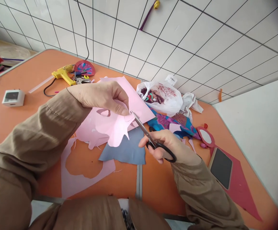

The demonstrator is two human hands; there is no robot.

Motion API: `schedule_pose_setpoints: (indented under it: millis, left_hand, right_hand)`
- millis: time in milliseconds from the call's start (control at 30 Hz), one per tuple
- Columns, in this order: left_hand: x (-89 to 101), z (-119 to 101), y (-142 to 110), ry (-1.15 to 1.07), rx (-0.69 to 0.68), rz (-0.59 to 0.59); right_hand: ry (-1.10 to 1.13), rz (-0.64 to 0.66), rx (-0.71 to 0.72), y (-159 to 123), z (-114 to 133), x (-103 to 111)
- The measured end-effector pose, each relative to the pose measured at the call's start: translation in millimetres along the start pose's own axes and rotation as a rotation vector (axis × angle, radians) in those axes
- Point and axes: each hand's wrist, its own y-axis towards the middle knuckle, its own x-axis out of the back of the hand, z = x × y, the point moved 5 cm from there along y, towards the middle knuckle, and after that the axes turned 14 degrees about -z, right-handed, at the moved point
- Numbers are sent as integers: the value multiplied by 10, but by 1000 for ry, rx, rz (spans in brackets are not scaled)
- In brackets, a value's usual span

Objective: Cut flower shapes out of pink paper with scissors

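Note:
My left hand [107,95] pinches a piece of pink sheet [116,132] with a wavy cut edge, holding it above the table. In my right hand [166,143] is a pair of scissors [143,127] with black handles; the fingers are in its loops. The blade tips point up and left, close to my left fingertips and the edge of the pink piece. Whether the blades touch the material, I cannot tell. More pink sheets [139,103] lie underneath and behind. Below the hands is a blue-grey piece [127,150] on the orange table [163,185].
A yellow glue gun [63,75] and a white box-shaped device [13,97] lie at left. Behind are a plastic bag [167,99] and patterned blue cloth [163,121]. At right, a phone [221,166] rests on a red sheet [243,188]. A pink offcut [74,183] lies in front.

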Motion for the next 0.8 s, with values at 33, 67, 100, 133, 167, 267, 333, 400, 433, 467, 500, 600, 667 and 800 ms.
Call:
schedule_pose_setpoints:
  millis: [33,67,100,133,167,267,333,400,433,467,500,600,667,800]
  left_hand:
    - [-9,1,-1,-11,24,19]
    - [-19,0,-6,-34,56,33]
    - [-24,-7,-12,-58,83,37]
    - [-20,-20,-19,-67,97,23]
    - [-13,-34,-27,-68,110,5]
    - [3,-61,-53,-51,145,-15]
    - [-2,-70,-57,-31,126,12]
    - [5,-78,-44,-16,64,8]
    - [9,-77,-37,-3,38,-1]
    - [15,-73,-31,13,19,-15]
    - [21,-67,-28,31,10,-29]
    - [42,-61,-35,65,5,-64]
    - [49,-61,-46,81,10,-58]
    - [53,-41,-50,75,35,-19]
  right_hand:
    - [-5,-19,5,0,9,5]
    - [-14,-38,3,-1,17,8]
    - [-23,-55,-5,-2,23,10]
    - [-32,-67,-16,-3,28,10]
    - [-42,-74,-27,-3,31,9]
    - [-74,-71,-55,-2,28,1]
    - [-78,-65,-75,-4,21,-4]
    - [-76,-68,-92,-7,21,-8]
    - [-79,-71,-99,-10,24,-12]
    - [-84,-72,-106,-12,28,-17]
    - [-91,-73,-113,-14,33,-22]
    - [-98,-69,-118,-16,49,-37]
    - [-86,-63,-120,-17,42,-39]
    - [-53,-54,-125,-21,-1,-18]
